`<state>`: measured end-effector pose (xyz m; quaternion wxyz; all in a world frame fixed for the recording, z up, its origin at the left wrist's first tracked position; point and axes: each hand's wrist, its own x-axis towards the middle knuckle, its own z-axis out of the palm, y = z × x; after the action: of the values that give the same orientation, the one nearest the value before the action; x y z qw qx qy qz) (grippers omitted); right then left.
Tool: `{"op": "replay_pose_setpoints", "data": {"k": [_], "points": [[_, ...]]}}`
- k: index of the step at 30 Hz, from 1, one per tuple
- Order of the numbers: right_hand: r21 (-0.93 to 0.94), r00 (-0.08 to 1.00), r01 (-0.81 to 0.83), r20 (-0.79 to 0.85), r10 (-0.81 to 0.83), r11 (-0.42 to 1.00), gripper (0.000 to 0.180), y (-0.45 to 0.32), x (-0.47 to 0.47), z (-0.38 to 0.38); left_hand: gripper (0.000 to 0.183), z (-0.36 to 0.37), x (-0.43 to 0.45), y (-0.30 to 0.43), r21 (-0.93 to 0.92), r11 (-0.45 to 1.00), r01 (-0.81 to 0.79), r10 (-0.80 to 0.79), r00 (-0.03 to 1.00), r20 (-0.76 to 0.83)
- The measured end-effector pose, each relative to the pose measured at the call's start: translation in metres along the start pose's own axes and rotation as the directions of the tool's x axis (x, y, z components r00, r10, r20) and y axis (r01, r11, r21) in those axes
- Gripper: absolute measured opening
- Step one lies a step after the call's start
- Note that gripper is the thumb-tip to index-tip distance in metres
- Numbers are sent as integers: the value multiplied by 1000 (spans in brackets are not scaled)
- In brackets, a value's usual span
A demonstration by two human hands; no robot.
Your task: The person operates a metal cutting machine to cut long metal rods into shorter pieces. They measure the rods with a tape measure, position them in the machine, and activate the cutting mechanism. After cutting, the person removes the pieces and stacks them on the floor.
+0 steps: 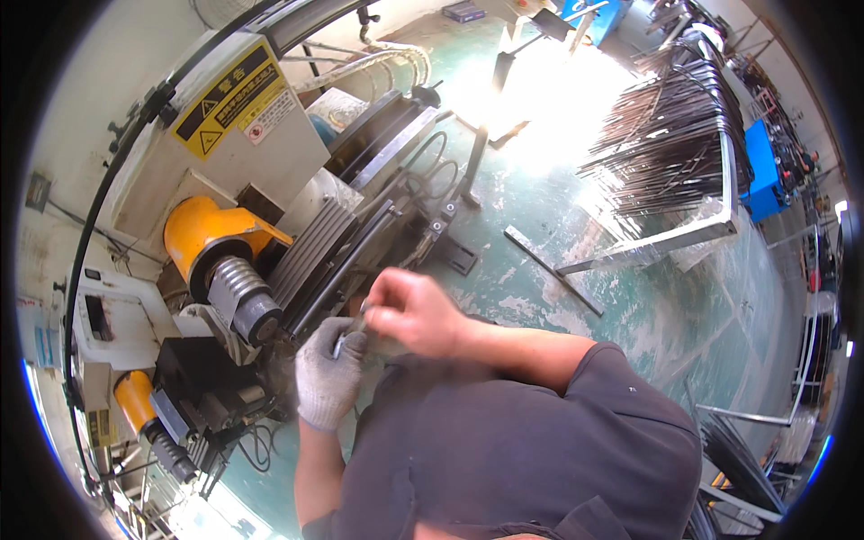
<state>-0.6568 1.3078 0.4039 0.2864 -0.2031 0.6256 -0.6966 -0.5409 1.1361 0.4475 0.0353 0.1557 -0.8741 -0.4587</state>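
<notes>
My left hand [329, 374] wears a grey-coated white knit glove. Its thumb and fingers close on a small, shiny metal piece [339, 344] in front of my chest. Bare, my right hand [417, 316] meets it from the other side, with thumb and forefinger pinched at a thin end near the gloved fingertips. Blur hides whether both hands grip one piece or two. Just beyond the hands stands a machine with a yellow housing [202, 226], a ribbed metal spindle [243, 297] and a grey bellows cover [314, 246].
A yellow warning label [233, 98] marks the machine's cabinet. Long thin metal rods [668, 142] lie bundled on a metal frame [648, 246] at right. A metal bar [553, 270] crosses the worn green floor [499, 290]. Another yellow-housed machine [135, 398] stands at lower left.
</notes>
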Motion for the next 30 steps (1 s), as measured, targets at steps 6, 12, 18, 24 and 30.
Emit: {"op": "replay_pose_setpoints", "data": {"k": [6, 12, 18, 24, 30], "points": [[-720, 767, 154, -345, -541, 677, 23, -42, 66, -217, 17, -42, -59, -72, 141, 941, 307, -287, 946, -151], [-151, 740, 287, -592, -319, 946, 25, -32, 128, -352, 15, -79, -82, -90, 217, 888, 405, -347, 901, -259], [290, 930, -15, -347, 119, 957, 26, -1, 84, -75, 19, -39, -25, -54, 366, 878, 309, -140, 896, -421], [359, 925, 37, -366, 104, 933, 18, 14, 118, -94, 22, -28, -8, -42, 273, 911, 309, -175, 889, -423], [336, 742, 179, -663, 97, 925, 11, 16, 199, -240, 22, -49, -29, -96, 345, 857, 383, -171, 842, -511]]}}
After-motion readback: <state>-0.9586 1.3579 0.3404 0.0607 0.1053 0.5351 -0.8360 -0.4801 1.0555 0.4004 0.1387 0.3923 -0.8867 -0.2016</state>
